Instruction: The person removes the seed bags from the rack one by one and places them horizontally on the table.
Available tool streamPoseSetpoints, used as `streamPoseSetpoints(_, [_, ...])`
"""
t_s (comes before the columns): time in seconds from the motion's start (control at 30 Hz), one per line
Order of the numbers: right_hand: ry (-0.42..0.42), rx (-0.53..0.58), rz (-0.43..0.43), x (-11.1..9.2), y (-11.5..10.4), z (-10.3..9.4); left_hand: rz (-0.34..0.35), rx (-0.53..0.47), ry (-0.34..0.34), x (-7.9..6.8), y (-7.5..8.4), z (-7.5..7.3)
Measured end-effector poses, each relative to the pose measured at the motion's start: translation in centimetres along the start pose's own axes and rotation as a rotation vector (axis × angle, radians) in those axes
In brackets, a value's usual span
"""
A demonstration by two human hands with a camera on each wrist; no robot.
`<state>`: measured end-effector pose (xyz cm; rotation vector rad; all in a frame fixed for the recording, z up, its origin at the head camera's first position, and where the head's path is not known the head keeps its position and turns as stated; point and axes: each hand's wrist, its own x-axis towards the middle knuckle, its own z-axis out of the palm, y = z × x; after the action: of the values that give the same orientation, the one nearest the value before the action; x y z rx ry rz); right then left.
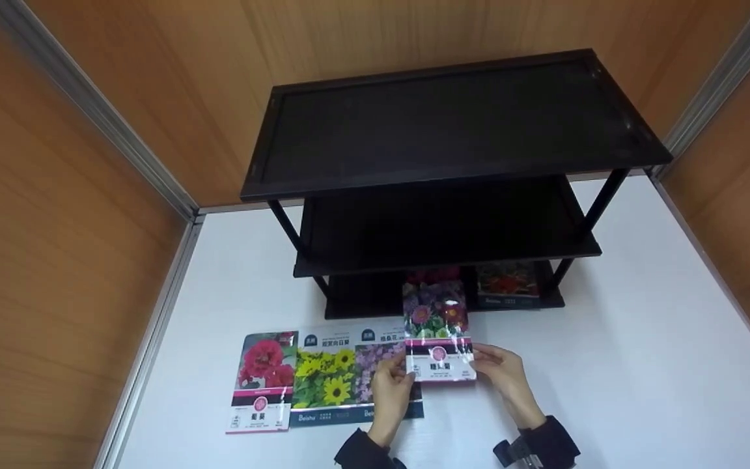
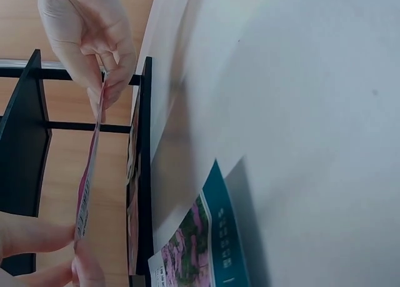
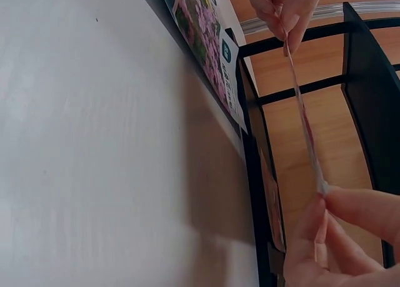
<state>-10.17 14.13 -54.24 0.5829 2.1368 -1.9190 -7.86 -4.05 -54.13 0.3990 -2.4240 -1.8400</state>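
Observation:
Both hands pinch the lower side edges of a flower seed packet with pink, red and purple blooms and a white label band. On its left edge is the left hand; the right hand grips the right edge. In the left wrist view the packet appears edge-on, held off the table between the fingers of both hands. Its far end overlaps the front of the bottom shelf in the head view. A reddish packet on that shelf is partly hidden behind it.
A black three-tier rack stands at the back. An orange-red flower packet lies on its bottom shelf, right. Left on the white table lie a pink-flower packet, a yellow-flower packet and a purple-flower packet.

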Motion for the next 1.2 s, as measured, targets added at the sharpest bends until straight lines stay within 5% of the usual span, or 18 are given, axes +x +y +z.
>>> streamPoseSetpoints(0.5, [-0.031,-0.093,0.017,-0.7,1.2,-0.2,-0.014,0.142,-0.063,-1.0,-0.9,-0.4])
streamPoseSetpoints(0.8, [-0.121,-0.123,0.007,-0.9,1.8,-0.8,0.026,0.26,-0.068,-1.6,-1.4,-0.3])
streamPoseSetpoints(1.0, [-0.159,-0.188,-0.019,-1.1,2.1,-1.0,-0.007,0.286,-0.093,-2.0,-1.6,-0.5])
streamPoseSetpoints(1.2, [-0.19,-0.211,-0.028,-1.3,2.3,-1.2,0.037,0.293,-0.106,-2.4,-1.7,-0.7])
